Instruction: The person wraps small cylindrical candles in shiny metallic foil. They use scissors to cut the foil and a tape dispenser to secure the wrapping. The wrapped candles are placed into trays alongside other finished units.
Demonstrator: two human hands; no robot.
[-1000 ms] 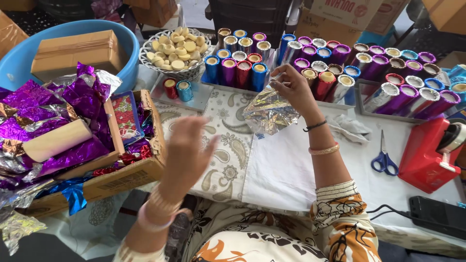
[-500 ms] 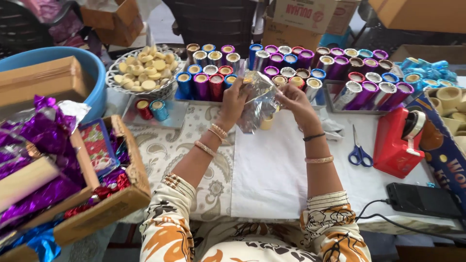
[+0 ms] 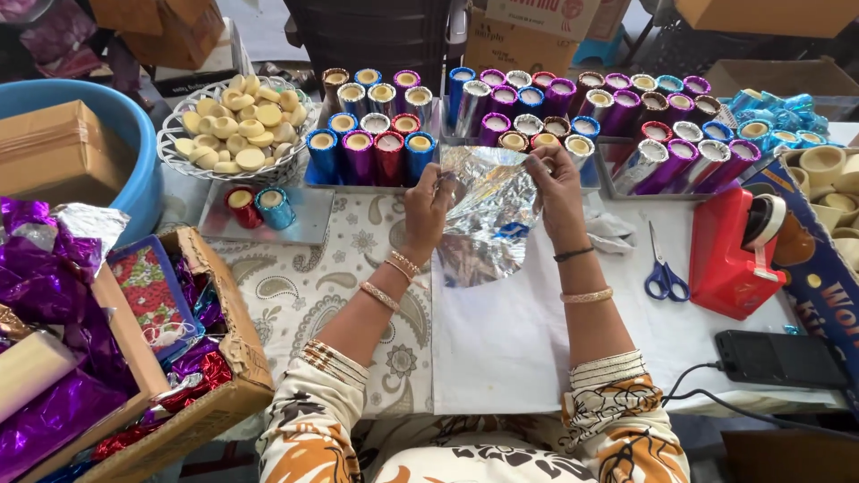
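Head view: at the centre of the frame, both hands hold up 1 crinkled sheet of silver foil (image 3: 488,215) above the white cloth (image 3: 510,331). The left hand (image 3: 427,207) pinches the sheet's left edge between thumb and fingertips, with the other fingers curled in. The right hand (image 3: 557,186) pinches the upper right corner the same way. The sheet hangs spread between them, its lower edge seemingly just touching the cloth, though this is hard to tell.

Just behind the hands, across the upper middle, stand rows of foil-wrapped tubes (image 3: 371,152) in blue, purple, red and silver, set on metal trays. At the upper left sits a white basket of pale round pieces (image 3: 234,130), with a blue tub (image 3: 148,170) beside it. At the lower left, a cardboard box (image 3: 228,358) holds loose purple foil. To the right lie blue-handled scissors (image 3: 662,273), a red tape dispenser (image 3: 734,255) and a black phone (image 3: 780,358).
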